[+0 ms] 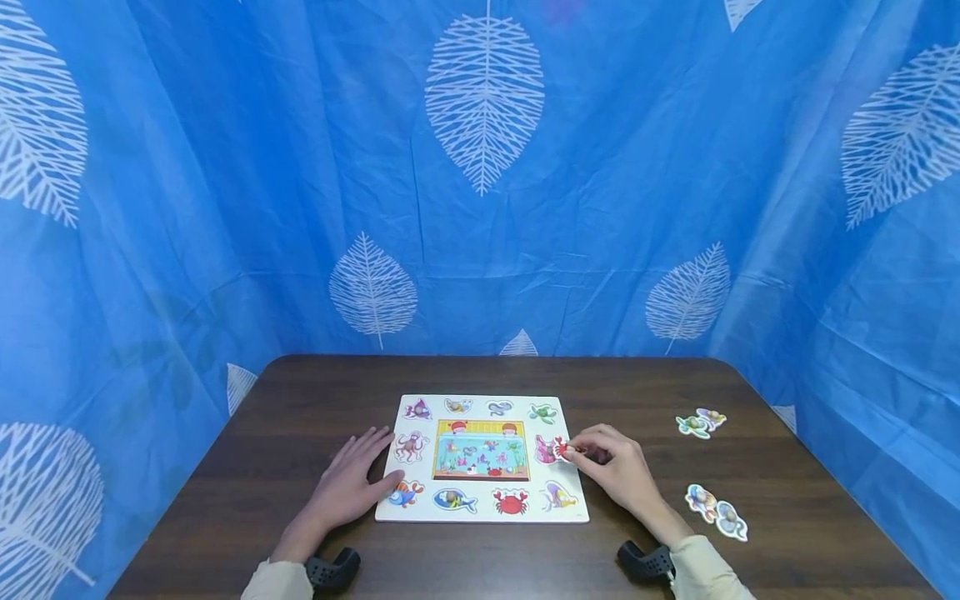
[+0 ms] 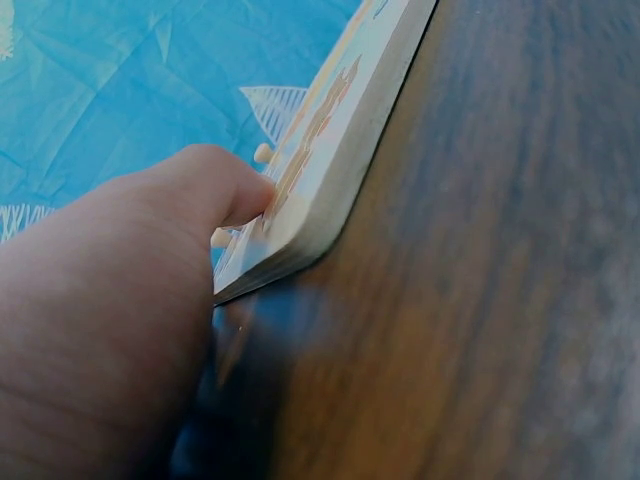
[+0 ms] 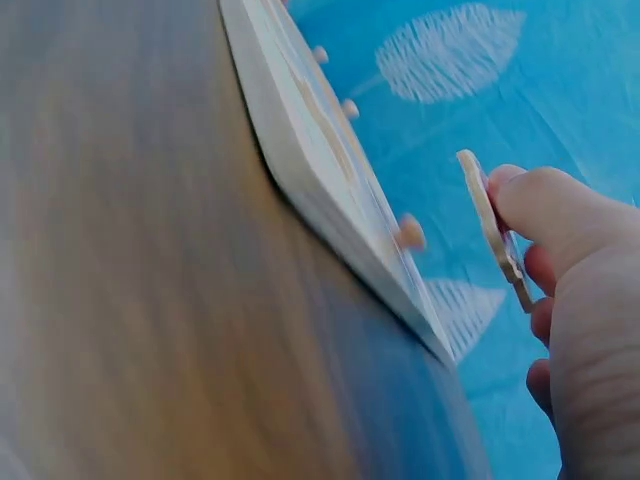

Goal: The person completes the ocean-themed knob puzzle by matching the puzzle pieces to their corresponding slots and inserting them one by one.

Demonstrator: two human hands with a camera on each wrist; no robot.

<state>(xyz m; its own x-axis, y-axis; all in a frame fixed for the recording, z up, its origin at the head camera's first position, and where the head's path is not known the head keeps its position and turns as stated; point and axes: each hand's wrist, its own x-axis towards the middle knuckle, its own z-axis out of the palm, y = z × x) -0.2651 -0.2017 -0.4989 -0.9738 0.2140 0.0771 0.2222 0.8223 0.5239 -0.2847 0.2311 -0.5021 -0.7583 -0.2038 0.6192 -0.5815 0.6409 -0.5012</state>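
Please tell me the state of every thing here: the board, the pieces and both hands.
Puzzle board: flat on the table, most slots filled.
Red piece: pinched, lifted above the board's right side.
Right hand: pinches the red piece.
Left hand: flat, fingers resting on the board's left edge.
Four loose pieces: lying on the table, right of the board.

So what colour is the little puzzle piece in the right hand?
Red with some white: the puzzle piece pinched by the right hand shows best in the head view.

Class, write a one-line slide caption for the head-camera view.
Left hand rests flat on the puzzle board while the right hand holds a red-and-white piece over its right edge.
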